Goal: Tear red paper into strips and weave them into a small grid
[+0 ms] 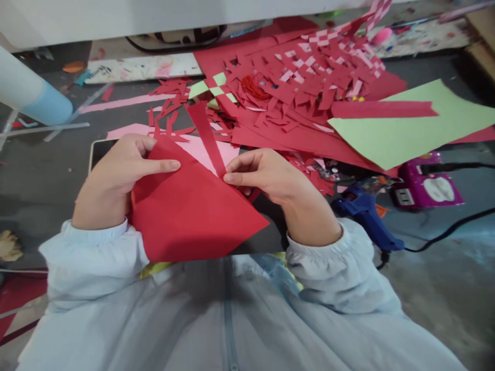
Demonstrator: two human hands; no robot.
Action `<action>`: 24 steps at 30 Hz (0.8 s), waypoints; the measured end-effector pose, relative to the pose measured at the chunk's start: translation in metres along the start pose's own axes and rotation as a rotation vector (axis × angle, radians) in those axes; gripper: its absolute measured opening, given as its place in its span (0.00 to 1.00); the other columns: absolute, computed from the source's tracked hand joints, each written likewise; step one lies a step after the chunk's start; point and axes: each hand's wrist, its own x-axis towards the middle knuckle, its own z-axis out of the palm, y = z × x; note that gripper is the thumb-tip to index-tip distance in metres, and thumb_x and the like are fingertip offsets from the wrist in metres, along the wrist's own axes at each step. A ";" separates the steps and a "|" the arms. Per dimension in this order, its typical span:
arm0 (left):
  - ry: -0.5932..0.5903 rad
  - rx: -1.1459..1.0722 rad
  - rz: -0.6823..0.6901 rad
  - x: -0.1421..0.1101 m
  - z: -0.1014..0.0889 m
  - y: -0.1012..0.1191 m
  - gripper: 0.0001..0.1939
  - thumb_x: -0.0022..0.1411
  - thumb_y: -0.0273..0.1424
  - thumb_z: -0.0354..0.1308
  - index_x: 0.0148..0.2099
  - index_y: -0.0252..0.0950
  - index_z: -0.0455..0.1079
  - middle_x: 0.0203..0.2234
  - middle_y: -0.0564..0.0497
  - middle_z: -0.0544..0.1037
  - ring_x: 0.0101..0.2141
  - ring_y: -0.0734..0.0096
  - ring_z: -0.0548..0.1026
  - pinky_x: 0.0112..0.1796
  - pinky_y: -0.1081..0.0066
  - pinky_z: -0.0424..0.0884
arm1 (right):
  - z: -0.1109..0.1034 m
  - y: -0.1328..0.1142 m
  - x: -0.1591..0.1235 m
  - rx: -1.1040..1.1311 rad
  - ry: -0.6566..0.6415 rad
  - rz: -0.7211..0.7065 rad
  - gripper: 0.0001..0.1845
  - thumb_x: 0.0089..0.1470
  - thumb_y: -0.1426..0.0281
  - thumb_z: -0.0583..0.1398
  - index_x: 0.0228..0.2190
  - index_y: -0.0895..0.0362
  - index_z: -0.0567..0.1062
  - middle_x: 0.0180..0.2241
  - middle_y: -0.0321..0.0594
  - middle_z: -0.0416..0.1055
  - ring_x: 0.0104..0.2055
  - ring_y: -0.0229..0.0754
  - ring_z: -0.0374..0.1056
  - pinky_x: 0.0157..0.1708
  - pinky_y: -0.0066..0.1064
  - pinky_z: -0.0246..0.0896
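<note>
My left hand is closed on a red paper sheet, its thumb lying flat over the upper left corner. The sheet is held up in front of me, its pointed corner aimed right. Between thumb and forefinger my right hand pinches a narrow red paper strip, which slants up and left from the fingertips, beside the sheet's upper edge. Whether the strip is still joined to the sheet I cannot tell. Pink paper lies just behind them on the table, and a dark device with a pale rim shows behind my left wrist.
Red cut-paper pieces are heaped at the back, with green paper to their right. A blue glue gun and a purple power block with cords sit by my right arm. At the left stands a white and blue cylinder.
</note>
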 end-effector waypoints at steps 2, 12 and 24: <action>0.002 0.004 -0.004 -0.001 0.000 0.000 0.13 0.46 0.35 0.76 0.32 0.34 0.80 0.31 0.49 0.85 0.31 0.65 0.80 0.31 0.69 0.78 | 0.000 -0.001 0.000 0.003 -0.003 0.012 0.21 0.23 0.66 0.79 0.22 0.59 0.79 0.19 0.32 0.72 0.20 0.31 0.62 0.18 0.25 0.56; 0.023 0.019 -0.024 0.000 -0.001 -0.001 0.12 0.47 0.34 0.76 0.31 0.34 0.78 0.29 0.51 0.84 0.29 0.70 0.78 0.29 0.73 0.76 | 0.000 -0.004 -0.001 0.009 -0.002 -0.034 0.22 0.23 0.66 0.79 0.21 0.59 0.77 0.20 0.31 0.71 0.21 0.29 0.62 0.19 0.22 0.56; -0.006 -0.076 0.073 0.007 -0.001 -0.011 0.10 0.44 0.32 0.76 0.29 0.35 0.80 0.27 0.52 0.84 0.26 0.72 0.79 0.26 0.75 0.76 | -0.008 -0.005 -0.003 -0.062 -0.098 -0.020 0.22 0.26 0.64 0.79 0.22 0.59 0.76 0.18 0.30 0.69 0.20 0.30 0.60 0.18 0.24 0.54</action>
